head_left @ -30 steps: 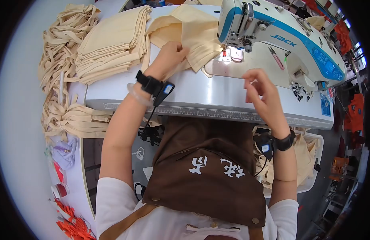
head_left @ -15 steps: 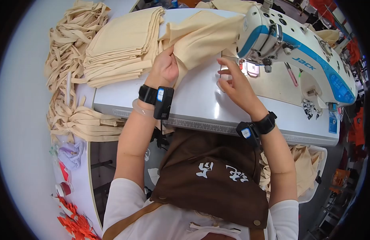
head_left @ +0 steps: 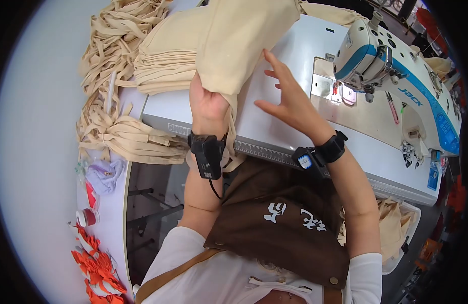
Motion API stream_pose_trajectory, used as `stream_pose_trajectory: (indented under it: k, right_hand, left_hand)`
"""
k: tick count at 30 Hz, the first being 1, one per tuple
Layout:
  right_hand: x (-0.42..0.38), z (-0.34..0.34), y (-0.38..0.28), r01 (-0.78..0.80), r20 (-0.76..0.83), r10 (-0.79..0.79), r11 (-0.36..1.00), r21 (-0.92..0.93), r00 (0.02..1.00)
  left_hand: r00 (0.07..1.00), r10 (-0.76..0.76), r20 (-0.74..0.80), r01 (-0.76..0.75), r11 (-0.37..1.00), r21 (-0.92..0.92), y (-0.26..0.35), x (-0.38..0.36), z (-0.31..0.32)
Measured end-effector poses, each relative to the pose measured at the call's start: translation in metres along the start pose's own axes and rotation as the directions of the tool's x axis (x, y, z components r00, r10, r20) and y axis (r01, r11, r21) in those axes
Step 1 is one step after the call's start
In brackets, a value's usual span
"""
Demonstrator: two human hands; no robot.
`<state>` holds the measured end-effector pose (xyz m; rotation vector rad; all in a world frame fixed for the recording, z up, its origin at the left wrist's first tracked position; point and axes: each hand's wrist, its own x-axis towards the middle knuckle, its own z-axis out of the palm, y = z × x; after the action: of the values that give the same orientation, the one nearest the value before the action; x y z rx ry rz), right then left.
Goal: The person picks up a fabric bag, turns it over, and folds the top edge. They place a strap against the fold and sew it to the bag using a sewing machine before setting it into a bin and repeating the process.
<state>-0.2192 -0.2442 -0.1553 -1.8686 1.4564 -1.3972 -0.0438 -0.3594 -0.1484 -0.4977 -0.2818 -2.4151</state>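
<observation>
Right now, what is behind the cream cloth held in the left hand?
Folded stack shows past the left edge of the cream cloth, white tabletop past its right. The cloth covers whatever lies directly behind it and part of the left hand.

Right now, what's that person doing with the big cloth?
The left hand is holding up the cream cloth by its lower end. The right hand is open beside it, fingers spread. A folded pile lies behind, and the sewing machine has no cloth under its needle.

hands (head_left: pixel 210 104): 2 | wrist devices (head_left: pixel 208 156): 2 | sewing machine (head_left: pixel 407 91): 1
</observation>
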Motion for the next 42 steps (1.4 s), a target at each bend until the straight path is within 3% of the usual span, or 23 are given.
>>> stream_pose_trajectory:
  k: [4, 6, 7, 9, 10, 12, 13, 16, 17, 20, 21, 24, 27, 30, 33, 36, 39, 42]
  right_hand:
    - [0.004, 0.027, -0.007, 0.124, -0.090, -0.141, 0.978, -0.166, 0.986]
    - [0.006, 0.042, -0.010, 0.114, -0.184, -0.161, 0.964, -0.242, 0.970]
    - [0.009, 0.049, -0.010, 0.109, -0.219, -0.172, 0.956, -0.274, 0.960]
    - [0.015, 0.061, -0.014, 0.092, -0.314, -0.192, 0.947, -0.307, 0.930]
    - [0.017, 0.063, -0.015, 0.084, -0.358, -0.203, 0.944, -0.320, 0.911]
    - [0.019, 0.055, -0.012, 0.098, -0.329, -0.201, 0.948, -0.302, 0.923]
    - [0.019, 0.051, -0.012, 0.109, -0.312, -0.202, 0.950, -0.292, 0.928]
    - [0.011, 0.021, -0.019, -0.062, -0.211, 0.100, 0.981, 0.181, 0.972]
    - [0.009, 0.018, -0.011, -0.027, -0.307, 0.072, 0.989, 0.148, 0.949]
    - [0.003, -0.006, -0.013, -0.159, -0.131, 0.207, 0.939, 0.304, 0.970]
    - [0.001, -0.008, -0.011, -0.143, -0.130, 0.195, 0.933, 0.331, 0.972]
    - [0.000, -0.013, -0.007, -0.180, -0.081, 0.213, 0.938, 0.297, 0.974]
    - [-0.001, -0.011, -0.001, -0.214, -0.074, 0.238, 0.947, 0.242, 0.969]
    - [-0.004, -0.016, -0.006, -0.367, 0.027, 0.372, 0.897, 0.248, 0.928]
    - [-0.008, -0.014, -0.009, -0.375, -0.025, 0.394, 0.890, 0.258, 0.919]
    - [-0.013, -0.023, 0.001, -0.390, -0.003, 0.391, 0.918, 0.068, 0.920]
    - [-0.025, -0.028, 0.008, -0.421, -0.039, 0.422, 0.907, 0.015, 0.906]
    - [-0.046, -0.034, -0.004, -0.303, -0.107, 0.288, 0.820, -0.485, 0.952]
  left_hand:
    - [0.987, 0.076, 0.141, -0.096, 0.984, 0.147, -0.002, -0.022, -0.006]
    - [0.974, 0.220, -0.058, -0.171, 0.875, 0.452, -0.014, -0.028, 0.002]
    - [0.887, 0.405, -0.222, -0.142, 0.697, 0.703, -0.026, -0.027, 0.015]
    - [0.880, 0.386, -0.276, -0.133, 0.758, 0.638, -0.032, -0.025, 0.029]
    - [0.972, 0.181, -0.147, -0.132, 0.946, 0.296, -0.025, -0.027, 0.035]
    - [0.997, 0.061, 0.045, -0.059, 0.998, -0.038, -0.011, -0.032, 0.043]
    - [0.995, 0.093, 0.032, -0.093, 0.996, 0.001, -0.005, -0.034, 0.047]
    - [0.980, 0.195, -0.022, -0.192, 0.975, 0.112, 0.031, -0.040, 0.051]
    - [0.973, 0.226, -0.043, -0.218, 0.965, 0.145, 0.042, -0.043, 0.051]
    - [0.934, 0.358, 0.017, -0.319, 0.808, 0.495, 0.048, -0.052, 0.056]
    - [0.865, 0.488, -0.115, -0.339, 0.740, 0.581, 0.045, -0.052, 0.063]
    - [0.778, 0.596, -0.201, -0.254, 0.590, 0.766, 0.029, -0.048, 0.073]
    - [0.939, 0.313, -0.143, -0.186, 0.812, 0.553, 0.046, -0.056, 0.059]
    - [0.968, 0.212, -0.134, -0.117, 0.853, 0.508, 0.048, -0.056, 0.058]
    - [0.863, 0.442, -0.244, -0.134, 0.666, 0.734, 0.026, -0.053, 0.066]
    - [0.796, 0.554, -0.242, -0.119, 0.536, 0.836, 0.012, -0.048, 0.065]
    - [0.851, 0.403, -0.337, -0.049, 0.701, 0.712, 0.005, -0.052, 0.059]
    - [0.855, 0.343, -0.389, 0.000, 0.750, 0.661, -0.017, -0.052, 0.060]
